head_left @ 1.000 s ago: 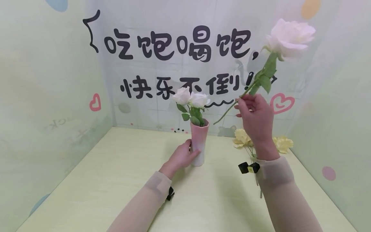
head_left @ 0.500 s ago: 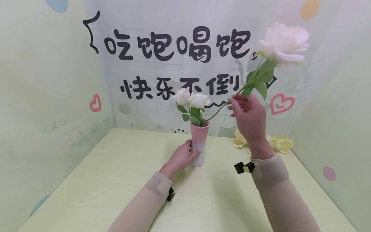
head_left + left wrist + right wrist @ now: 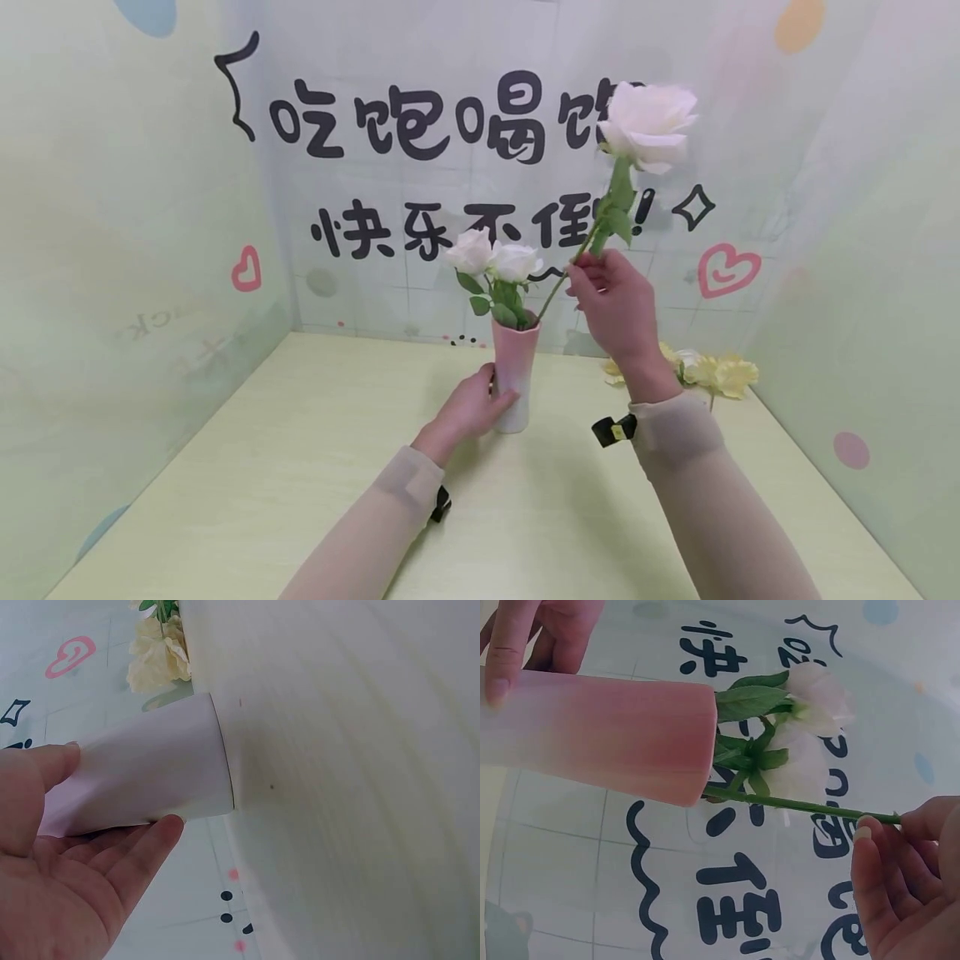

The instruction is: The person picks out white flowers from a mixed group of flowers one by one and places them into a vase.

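A tall vase, pink at the top and fading to white, stands upright on the table. My left hand holds its lower part, thumb on one side and fingers round the other. Two pale roses with green leaves stand in the vase. Up to its right, my right hand pinches the green stem of a large pale pink rose between thumb and fingers. That stem slants down, its lower end inside the vase mouth at the right side of the rim.
Yellow flowers lie at the back right of the table, partly behind my right wrist. Printed walls with large black characters enclose the table at the back and both sides.
My right hand has moved left and slightly down with the rose, which now leans less. Its stem end has gone from beside the vase into the mouth. My left hand stays on the vase.
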A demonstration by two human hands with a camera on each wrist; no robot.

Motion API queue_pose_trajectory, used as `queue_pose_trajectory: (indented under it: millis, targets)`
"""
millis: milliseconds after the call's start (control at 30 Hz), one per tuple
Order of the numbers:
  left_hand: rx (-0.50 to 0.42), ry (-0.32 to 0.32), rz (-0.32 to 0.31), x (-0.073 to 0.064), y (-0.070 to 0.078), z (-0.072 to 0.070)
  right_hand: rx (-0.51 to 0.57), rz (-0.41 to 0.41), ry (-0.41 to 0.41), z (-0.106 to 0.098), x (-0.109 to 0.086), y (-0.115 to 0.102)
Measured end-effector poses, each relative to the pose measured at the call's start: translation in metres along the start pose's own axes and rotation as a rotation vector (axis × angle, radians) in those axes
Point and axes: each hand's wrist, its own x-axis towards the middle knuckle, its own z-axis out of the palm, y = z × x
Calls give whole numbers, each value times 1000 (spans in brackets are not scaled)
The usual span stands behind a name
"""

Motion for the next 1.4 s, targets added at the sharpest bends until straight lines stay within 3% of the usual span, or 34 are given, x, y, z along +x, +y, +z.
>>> queue_pose_trajectory:
  millis: [200, 467, 900, 1033, 1233, 1400]
  targets:
    - [-5, -12, -11, 0, 0, 0, -36, 98, -99, 13, 1, 2]
    - [-18, -2, 23, 0, -2, 0, -73, 145, -194, 31, 2, 8]
    - [-12, -9, 11, 1, -3, 0, -271, 220, -362, 37, -3, 28]
    - [-16, -4, 10, 1, -2, -1, -241, 209, -340, 35, -6, 29]
    - [-11, 1, 19, 0, -1, 0, -170, 117, -199, 37, -7, 29]
    - [-16, -5, 12, 1, -2, 0, -145, 137, -139, 40, -6, 29]
